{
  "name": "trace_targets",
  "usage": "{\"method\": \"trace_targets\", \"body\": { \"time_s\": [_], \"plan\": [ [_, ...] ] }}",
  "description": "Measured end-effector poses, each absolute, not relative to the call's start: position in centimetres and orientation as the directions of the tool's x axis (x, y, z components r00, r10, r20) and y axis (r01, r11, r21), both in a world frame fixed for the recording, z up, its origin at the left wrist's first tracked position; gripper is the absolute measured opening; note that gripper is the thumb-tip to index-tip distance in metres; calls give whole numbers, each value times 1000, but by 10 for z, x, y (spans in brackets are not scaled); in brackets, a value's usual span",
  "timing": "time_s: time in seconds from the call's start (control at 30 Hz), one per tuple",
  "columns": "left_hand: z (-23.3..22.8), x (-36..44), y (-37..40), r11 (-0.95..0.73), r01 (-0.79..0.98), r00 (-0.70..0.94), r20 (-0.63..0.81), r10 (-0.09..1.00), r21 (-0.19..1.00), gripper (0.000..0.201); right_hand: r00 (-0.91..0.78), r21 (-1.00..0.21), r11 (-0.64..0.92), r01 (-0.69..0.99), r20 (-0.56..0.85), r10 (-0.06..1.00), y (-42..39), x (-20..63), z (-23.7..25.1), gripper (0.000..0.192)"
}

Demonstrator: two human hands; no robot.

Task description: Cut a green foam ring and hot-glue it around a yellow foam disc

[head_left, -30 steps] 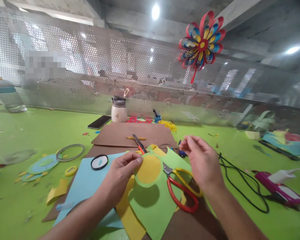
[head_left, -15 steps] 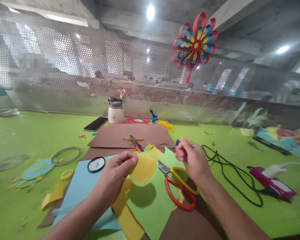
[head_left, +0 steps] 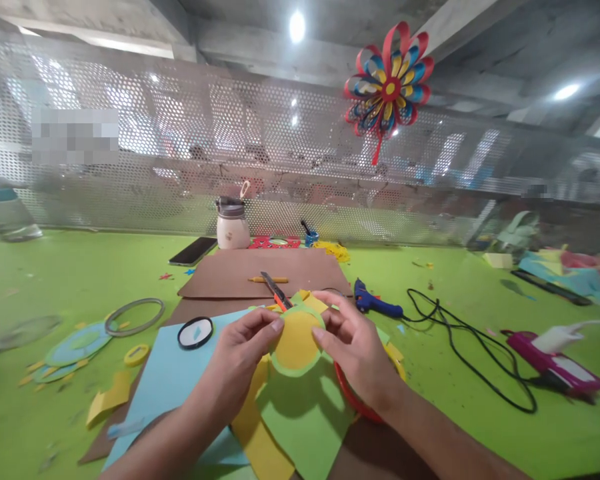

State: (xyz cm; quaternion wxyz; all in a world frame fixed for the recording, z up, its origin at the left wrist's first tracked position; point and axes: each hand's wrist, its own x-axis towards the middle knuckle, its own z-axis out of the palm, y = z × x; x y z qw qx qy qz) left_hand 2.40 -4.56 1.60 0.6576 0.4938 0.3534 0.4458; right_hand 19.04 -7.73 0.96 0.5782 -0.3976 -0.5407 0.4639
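Observation:
Both hands hold a paper disc (head_left: 296, 340) above the table: a yellow circle on a slightly larger green circle. My left hand (head_left: 240, 357) pinches its left edge between thumb and fingers. My right hand (head_left: 354, 350) grips its right edge. Under the disc lie a green sheet (head_left: 300, 417), a yellow sheet (head_left: 260, 437) and a light blue sheet (head_left: 167, 377). Red-and-yellow scissors (head_left: 353, 403) lie mostly hidden beneath my right hand. A craft knife (head_left: 276, 291) rests just beyond the disc.
A blue glue gun (head_left: 375, 303) with a black cord (head_left: 460, 347) lies to the right, a pink device (head_left: 555, 363) farther right. Brown card (head_left: 260, 270), a pencil, a jar (head_left: 231, 223) and a phone (head_left: 193, 250) sit behind. Rings and paper scraps (head_left: 80, 340) lie left.
My right hand came down from the air onto the right edge of the disc, covering the scissors. The disc rose slightly; the glue gun is now uncovered.

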Motion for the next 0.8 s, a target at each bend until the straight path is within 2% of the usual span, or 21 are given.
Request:
{"method": "trace_targets", "body": {
  "time_s": [0.13,0.23,0.47,0.8],
  "plan": [
    [15,22,-43,128,-267,420,-5,907,955,18,16,-955,288,-64,288,957,-77,195,10,35],
    [17,21,-42,131,-243,431,-14,902,961,23,-27,-956,291,-37,292,956,-78,197,11,34],
    [20,21,-44,142,-129,476,-64,877,981,16,-210,-964,265,14,257,944,-83,201,13,39],
    [20,24,-45,103,-76,458,-58,887,992,15,-240,-953,285,107,253,937,-84,202,15,42]
  ]
}}
